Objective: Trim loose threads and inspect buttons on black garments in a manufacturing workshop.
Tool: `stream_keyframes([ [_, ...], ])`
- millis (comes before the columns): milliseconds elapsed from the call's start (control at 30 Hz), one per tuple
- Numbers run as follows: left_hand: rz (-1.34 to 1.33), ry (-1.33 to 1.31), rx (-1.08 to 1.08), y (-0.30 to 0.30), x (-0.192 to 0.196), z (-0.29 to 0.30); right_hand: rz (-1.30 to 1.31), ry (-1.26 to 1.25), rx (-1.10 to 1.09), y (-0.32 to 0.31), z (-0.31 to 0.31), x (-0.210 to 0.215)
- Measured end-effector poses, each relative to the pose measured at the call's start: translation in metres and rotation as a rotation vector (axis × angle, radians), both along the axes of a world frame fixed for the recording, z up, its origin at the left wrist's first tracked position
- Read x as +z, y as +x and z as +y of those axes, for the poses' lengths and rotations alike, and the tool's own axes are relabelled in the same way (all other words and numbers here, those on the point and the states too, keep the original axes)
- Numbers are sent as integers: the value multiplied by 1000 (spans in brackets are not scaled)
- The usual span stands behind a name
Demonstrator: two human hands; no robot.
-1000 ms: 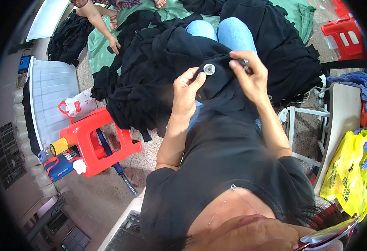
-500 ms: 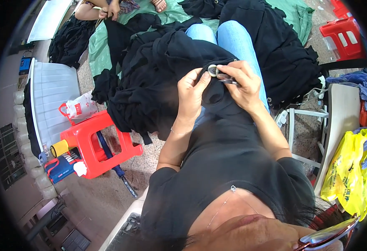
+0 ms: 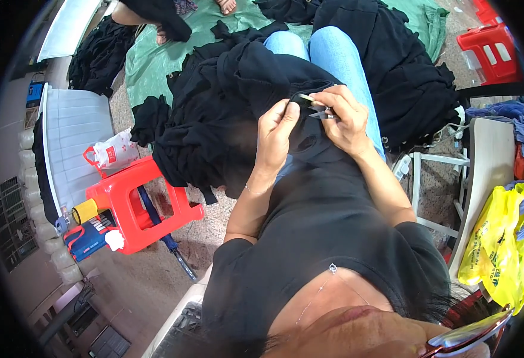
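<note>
Over my lap lies a black garment [image 3: 226,110], bunched and spilling to the left. My left hand [image 3: 276,128] is closed on its edge, thumb on top. My right hand [image 3: 347,119] is closed too: its fingertips pinch a pale round button [image 3: 306,97] at the garment's edge, seen almost edge-on. A small pair of metal snips [image 3: 320,114] is tucked in the same hand, its blades pointing left beneath the button. Both hands are close together above my thighs. Whether thread joins the button to the cloth is too small to tell.
More black garments [image 3: 393,89] lie to the right on a green sheet [image 3: 145,68]. At the upper left a person sits with dark cloth. A red plastic stool [image 3: 133,230] stands at left; a white metal frame [image 3: 417,185] and yellow plastic bag [image 3: 492,250] are at right.
The button has tipped from face-up to nearly edge-on, and the snips' blades show more plainly. At the upper left, the other person's black cloth has been lifted, baring more green sheet.
</note>
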State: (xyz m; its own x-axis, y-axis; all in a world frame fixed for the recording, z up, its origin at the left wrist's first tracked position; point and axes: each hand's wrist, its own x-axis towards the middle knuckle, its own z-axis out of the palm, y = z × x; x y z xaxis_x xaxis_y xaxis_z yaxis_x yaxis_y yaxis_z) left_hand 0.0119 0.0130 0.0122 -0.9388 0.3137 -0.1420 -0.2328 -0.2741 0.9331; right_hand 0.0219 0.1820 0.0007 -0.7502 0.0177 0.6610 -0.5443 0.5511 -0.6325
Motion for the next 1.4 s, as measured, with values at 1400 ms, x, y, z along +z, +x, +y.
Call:
stream_keyframes([
  [1400, 166, -177, 207, -3, -21, 7, -167, 57, -91, 12, 4, 2],
])
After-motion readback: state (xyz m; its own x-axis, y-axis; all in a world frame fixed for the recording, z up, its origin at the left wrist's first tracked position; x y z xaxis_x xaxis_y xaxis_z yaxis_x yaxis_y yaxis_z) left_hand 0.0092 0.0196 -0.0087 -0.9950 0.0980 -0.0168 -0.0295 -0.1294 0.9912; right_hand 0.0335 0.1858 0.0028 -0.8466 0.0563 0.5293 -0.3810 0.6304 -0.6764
